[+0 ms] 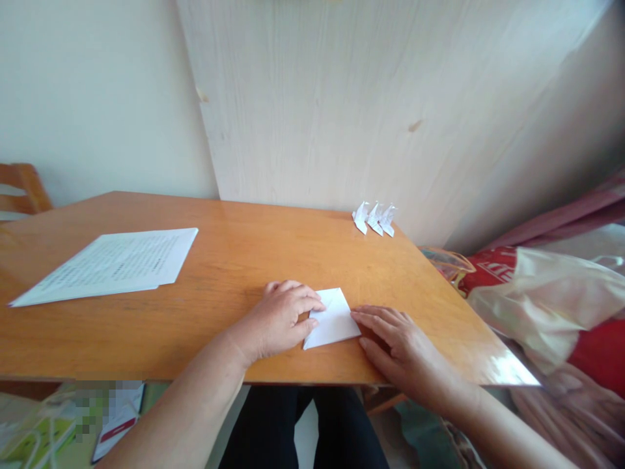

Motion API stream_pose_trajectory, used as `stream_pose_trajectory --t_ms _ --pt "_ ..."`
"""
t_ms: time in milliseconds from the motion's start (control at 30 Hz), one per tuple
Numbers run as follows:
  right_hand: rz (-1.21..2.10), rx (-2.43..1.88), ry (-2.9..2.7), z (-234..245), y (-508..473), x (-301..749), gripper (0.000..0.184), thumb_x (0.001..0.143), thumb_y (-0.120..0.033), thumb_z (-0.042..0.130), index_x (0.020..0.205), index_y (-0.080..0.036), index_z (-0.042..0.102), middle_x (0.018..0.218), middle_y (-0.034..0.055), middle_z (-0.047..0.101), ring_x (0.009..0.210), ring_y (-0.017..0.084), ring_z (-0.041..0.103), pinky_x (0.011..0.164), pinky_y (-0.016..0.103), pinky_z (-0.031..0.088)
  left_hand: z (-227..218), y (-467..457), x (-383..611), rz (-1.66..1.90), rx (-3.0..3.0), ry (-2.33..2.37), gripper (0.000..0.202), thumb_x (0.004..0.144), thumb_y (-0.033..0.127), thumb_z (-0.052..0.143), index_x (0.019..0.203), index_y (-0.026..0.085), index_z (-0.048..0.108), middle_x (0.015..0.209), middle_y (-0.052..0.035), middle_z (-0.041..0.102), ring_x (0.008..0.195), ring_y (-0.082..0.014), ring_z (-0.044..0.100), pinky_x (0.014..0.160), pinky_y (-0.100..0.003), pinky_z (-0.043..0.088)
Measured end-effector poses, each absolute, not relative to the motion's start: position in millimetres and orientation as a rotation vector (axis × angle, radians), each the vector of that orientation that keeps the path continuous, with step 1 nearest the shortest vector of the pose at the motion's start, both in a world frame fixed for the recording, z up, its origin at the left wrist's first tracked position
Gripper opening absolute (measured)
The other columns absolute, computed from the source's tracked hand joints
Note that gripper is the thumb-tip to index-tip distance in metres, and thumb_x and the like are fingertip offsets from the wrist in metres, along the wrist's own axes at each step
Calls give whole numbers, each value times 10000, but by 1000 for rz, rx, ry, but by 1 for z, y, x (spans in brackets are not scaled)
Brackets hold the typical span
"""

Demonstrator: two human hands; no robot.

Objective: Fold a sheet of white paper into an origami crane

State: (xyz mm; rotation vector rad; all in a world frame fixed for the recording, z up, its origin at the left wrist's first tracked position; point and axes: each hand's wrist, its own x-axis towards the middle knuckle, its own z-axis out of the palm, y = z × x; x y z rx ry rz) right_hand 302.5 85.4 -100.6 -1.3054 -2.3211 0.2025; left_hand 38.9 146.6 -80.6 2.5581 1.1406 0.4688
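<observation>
The table [219,273] looks glossy, so the folded paper [334,319], lying flat between the hands near the front edge, could slide under pressure and let its layers drift out of line. The left hand [280,319] lies open on the paper's left part, pinning it, while the right hand [398,345] rests open just beside it, fingertips at its edge, gripping nothing. Uneven pressure from either might skew a crease. The small folded figures [375,218], well beyond the hands, could topple if the table is jolted.
</observation>
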Motion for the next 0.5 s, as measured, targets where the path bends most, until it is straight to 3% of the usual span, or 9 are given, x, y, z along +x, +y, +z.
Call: stream_pose_trajectory --t_ms 167,500 --pt "230 -1288 -2308 -100 86 302 390 920 -171 550 1299 -240 611 1279 72 667 1159 230 612 1010 413 483 -78 147 38 468 2546 1135 332 831 287 659 1155 341 709 1244 17 689 1210 -238 552 1077 -431 329" --pt "278 -1265 -2244 -92 93 299 426 868 -90 536 1252 -236 652 1173 73 715 1067 232 648 969 431 510 -86 150 32 501 2555 1100 344 883 289 604 1215 339 682 1315 -3 670 1318 -255 489 1158 -494 239"
